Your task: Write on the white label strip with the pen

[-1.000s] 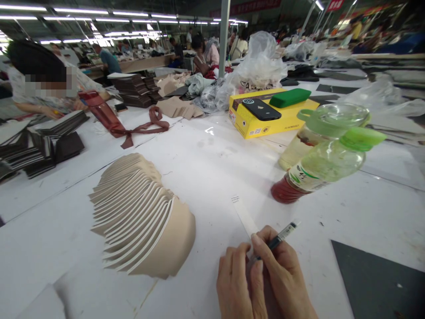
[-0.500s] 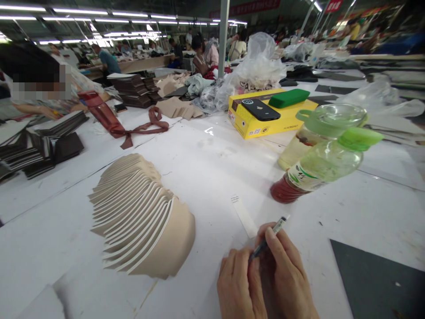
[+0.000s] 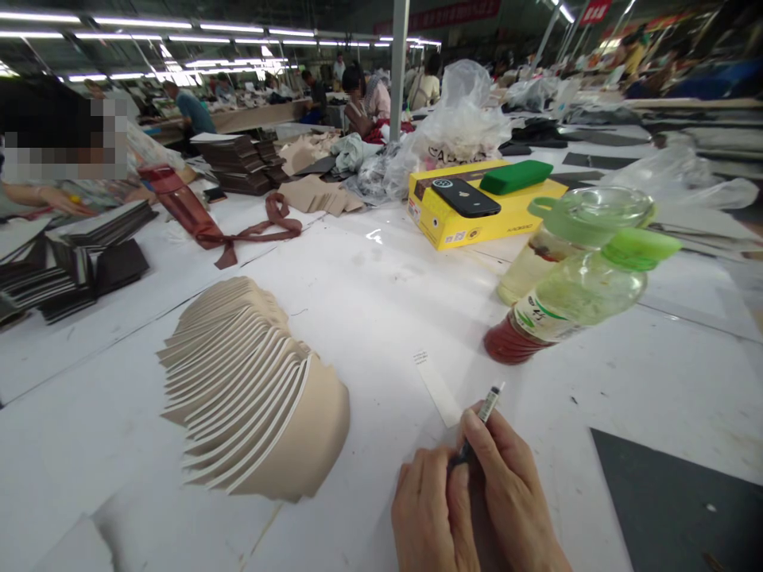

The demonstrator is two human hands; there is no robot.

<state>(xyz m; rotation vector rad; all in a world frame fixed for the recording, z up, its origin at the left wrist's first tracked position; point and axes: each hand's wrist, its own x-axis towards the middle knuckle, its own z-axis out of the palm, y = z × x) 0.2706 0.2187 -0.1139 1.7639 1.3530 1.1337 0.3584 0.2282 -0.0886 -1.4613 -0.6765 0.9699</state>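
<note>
A dark pen with a pale printed band and a thin white tip slants upward from between my two hands. My right hand pinches it near the middle, thumb on top. My left hand is closed around its lower end, which the fingers hide. Just beyond my fingers, a narrow white paper strip with small writing lies flat on the white table. To the left of my hands, a fanned row of beige curved pieces with white edges rests on the tabletop.
A bottle with red liquid and a green-lidded jug stand right of centre. Behind are a yellow box, a phone and a green case. A dark grey sheet lies right. A co-worker sits far left.
The pen's upper end has swung slightly left and stands a little steeper. My right hand has shifted slightly left with it, while my left hand stays nearly in place.
</note>
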